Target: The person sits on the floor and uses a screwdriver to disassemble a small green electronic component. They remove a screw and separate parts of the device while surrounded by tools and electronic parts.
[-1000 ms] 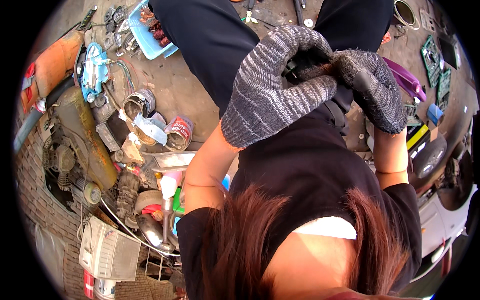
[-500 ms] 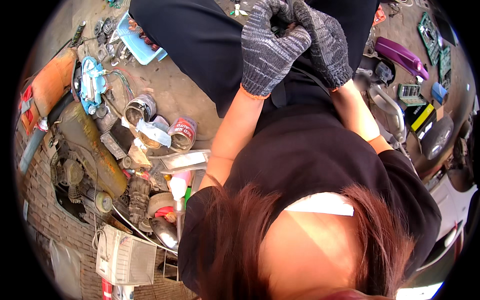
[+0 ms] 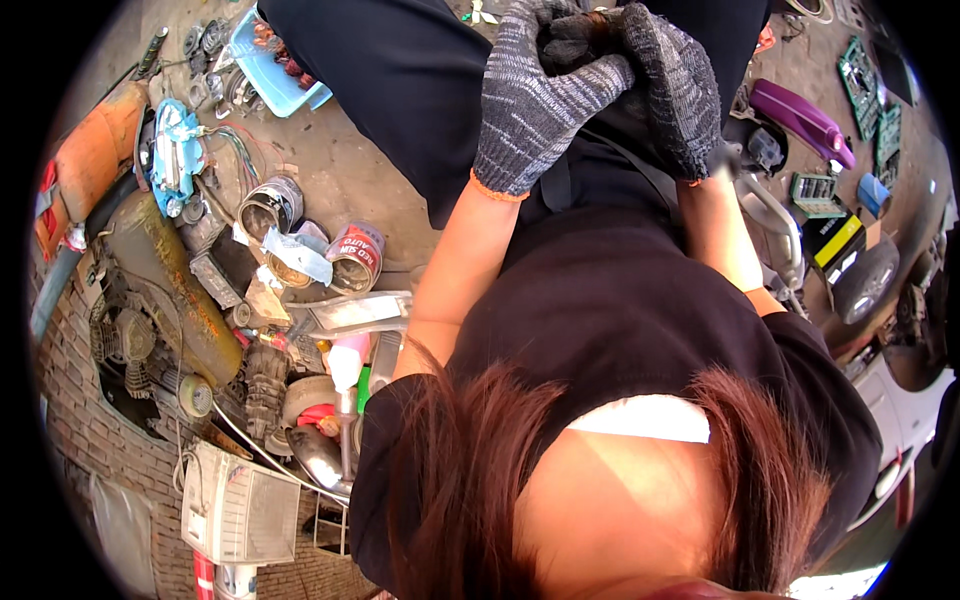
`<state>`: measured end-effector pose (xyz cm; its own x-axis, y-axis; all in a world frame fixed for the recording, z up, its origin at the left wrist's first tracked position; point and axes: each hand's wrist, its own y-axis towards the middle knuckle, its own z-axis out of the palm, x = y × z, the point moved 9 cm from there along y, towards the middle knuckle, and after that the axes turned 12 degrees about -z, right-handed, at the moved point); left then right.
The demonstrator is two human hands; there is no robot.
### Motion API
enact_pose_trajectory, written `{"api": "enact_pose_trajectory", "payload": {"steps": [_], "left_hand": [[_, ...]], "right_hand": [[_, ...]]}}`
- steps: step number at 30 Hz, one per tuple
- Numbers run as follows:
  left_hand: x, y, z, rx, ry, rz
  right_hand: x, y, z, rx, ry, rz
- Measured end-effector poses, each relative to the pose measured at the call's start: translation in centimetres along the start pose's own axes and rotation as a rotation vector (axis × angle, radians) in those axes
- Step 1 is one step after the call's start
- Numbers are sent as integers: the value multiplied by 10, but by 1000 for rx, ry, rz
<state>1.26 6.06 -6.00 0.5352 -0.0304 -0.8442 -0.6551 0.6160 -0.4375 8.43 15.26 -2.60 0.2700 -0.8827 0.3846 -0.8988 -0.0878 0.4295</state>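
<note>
My left hand (image 3: 530, 120) and my right hand (image 3: 672, 100), both in grey speckled knit gloves, are close together over my lap at the top of the view. Their fingers curl around a dark object with a brownish part (image 3: 590, 30), mostly hidden between them; I cannot make out what it is. My left thumb reaches across toward my right hand. Under and beside the hands are my dark trouser legs (image 3: 370, 70) and a dark strap (image 3: 555, 185).
Left: a blue bin of coppery parts (image 3: 260, 75), tins (image 3: 355, 258), a rusty yellow cylinder (image 3: 170, 290), a blue-wrapped part (image 3: 176, 160) and a white boxy case (image 3: 240, 500). Right: a purple plastic part (image 3: 800, 120), green tool cases (image 3: 862, 85) and a tyre (image 3: 865, 285).
Compared with a second ago, both hands are higher in the view, farther from my body, with more forearm showing. Since half a second ago, my right hand has shifted slightly rightward.
</note>
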Motion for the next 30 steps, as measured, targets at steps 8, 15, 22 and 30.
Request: {"api": "enact_pose_trajectory", "payload": {"steps": [8, 15, 22, 30], "left_hand": [[14, -12, -6, 64, -33, -162], [16, -25, -7, 73, -83, -232], [-22, -22, -28, -205, 170, 150], [-74, -42, -15, -472, 736, 675]], "right_hand": [[12, -13, -1, -32, 177, -123], [23, -7, -9, -67, 327, -179], [4, -40, 44, -371, 1840, 1163], [26, -8, 39, -518, 2357, 799]]}}
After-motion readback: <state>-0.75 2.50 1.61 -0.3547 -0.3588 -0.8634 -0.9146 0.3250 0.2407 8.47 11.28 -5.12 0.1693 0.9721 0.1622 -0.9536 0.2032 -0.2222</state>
